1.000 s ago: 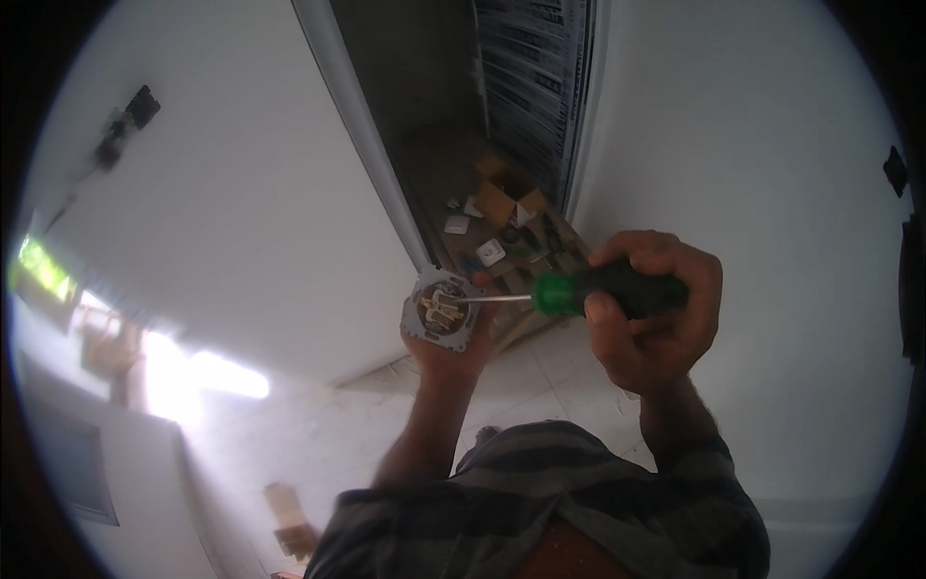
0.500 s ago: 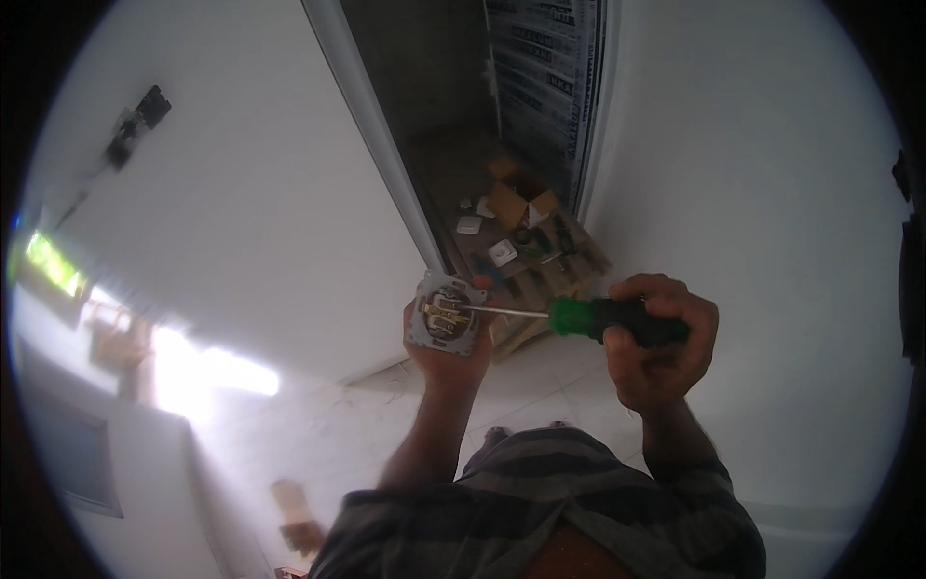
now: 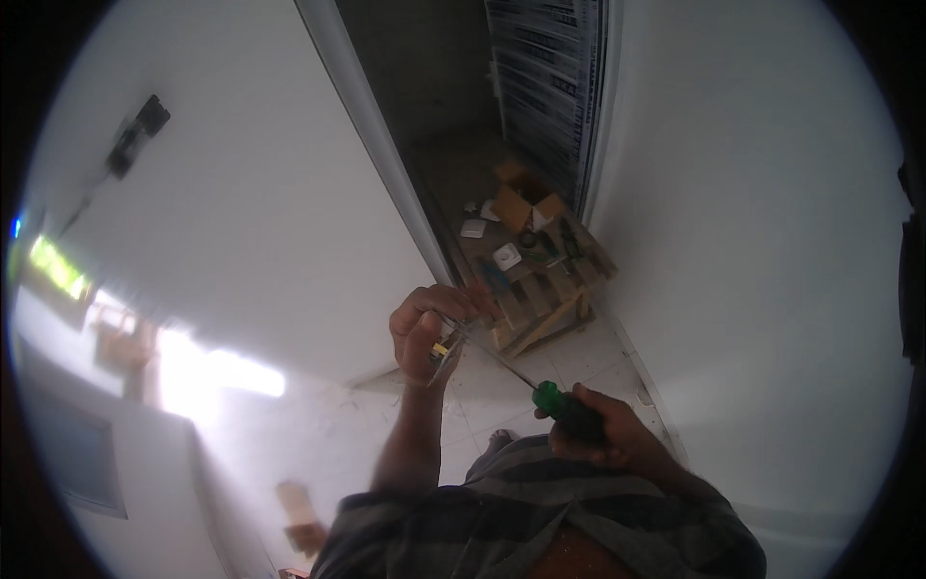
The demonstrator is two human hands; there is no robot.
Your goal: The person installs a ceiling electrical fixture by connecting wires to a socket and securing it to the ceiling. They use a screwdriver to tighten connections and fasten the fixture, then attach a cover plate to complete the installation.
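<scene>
My left hand [image 3: 420,323] is closed on a round socket or switch mechanism [image 3: 444,359] with a grey metal plate and brass parts, turned nearly edge-on and partly hidden by the fingers. In my right hand [image 3: 617,432], lower and to the right, is a screwdriver [image 3: 569,413] with a green and black handle; its thin shaft points up-left to the mechanism, though whether the tip touches it is unclear.
A wooden pallet table [image 3: 540,299] stands in the doorway, holding a cardboard box [image 3: 526,198], white plates [image 3: 473,228] and several tools. White walls [image 3: 752,222] flank the opening, with a dark wall fitting [image 3: 140,135] at left. Tiled floor [image 3: 497,405] lies below me.
My right hand has dropped down toward my body, angling the screwdriver upward-left. My left hand has turned the mechanism from face-on to nearly edge-on, with its fingers now over the top.
</scene>
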